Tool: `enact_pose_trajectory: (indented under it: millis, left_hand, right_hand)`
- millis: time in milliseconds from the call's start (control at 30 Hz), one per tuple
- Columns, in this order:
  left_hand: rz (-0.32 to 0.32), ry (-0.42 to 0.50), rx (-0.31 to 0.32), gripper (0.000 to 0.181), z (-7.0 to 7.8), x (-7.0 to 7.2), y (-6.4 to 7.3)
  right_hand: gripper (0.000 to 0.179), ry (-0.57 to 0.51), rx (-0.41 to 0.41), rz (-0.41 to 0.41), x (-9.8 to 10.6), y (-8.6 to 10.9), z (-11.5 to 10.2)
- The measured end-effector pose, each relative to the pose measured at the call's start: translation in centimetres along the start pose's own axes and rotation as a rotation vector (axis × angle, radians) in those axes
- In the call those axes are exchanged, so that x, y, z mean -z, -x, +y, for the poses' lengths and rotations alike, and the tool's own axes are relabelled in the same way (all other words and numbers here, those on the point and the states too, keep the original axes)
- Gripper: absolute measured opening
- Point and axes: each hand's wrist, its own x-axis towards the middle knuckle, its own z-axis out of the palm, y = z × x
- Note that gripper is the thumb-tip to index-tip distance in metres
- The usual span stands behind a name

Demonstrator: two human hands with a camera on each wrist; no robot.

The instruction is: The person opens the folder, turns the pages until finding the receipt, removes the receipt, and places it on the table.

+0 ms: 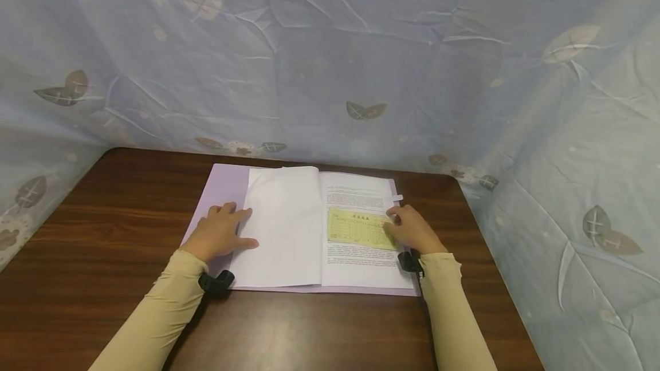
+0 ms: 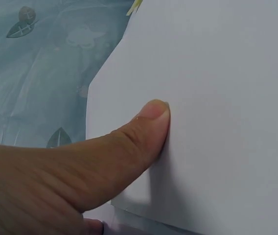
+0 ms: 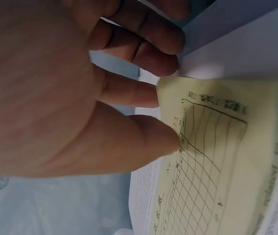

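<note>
An open lilac folder [image 1: 227, 182] lies on the table with white sheets inside, a blank page [image 1: 283, 228] on the left and a printed page [image 1: 356, 271] on the right. My left hand [image 1: 219, 232] rests at the blank page's left side, fingers spread and thumb [image 2: 149, 122] on the paper. Across the printed page lies a yellow receipt slip [image 1: 356, 228] with a ruled grid. The slip's right edge is pinched between thumb and index finger of my right hand [image 1: 415, 231]. In the right wrist view, that edge of the slip [image 3: 261, 112] bends up slightly.
A small white tab [image 1: 397, 198] sticks out from the folder's right edge. The dark wooden table [image 1: 129, 216] extends around the folder. Behind and beside it hangs a pale blue curtain with leaf prints [image 1: 309, 73]. Both wrists wear black straps [image 1: 216, 283].
</note>
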Motion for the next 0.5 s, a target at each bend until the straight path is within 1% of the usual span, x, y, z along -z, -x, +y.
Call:
enact_pose_trajectory:
  millis: [100,300,500]
  left_hand:
    - [-0.003,0.0,0.0,0.088,-0.03,0.01,0.02]
    - [-0.003,0.0,0.003,0.088,-0.19,-0.15,-0.16]
    - [0.009,0.007,0.004,0.088,-0.35,-0.28,-0.2]
  right_hand:
    - [0.045,0.013,-0.013,-0.015,-0.25,-0.13,0.22]
    - [0.038,-0.011,-0.041,-0.002,-0.36,-0.3,0.63]
    - [0.036,-0.039,-0.053,0.005,-0.49,-0.44,0.74]
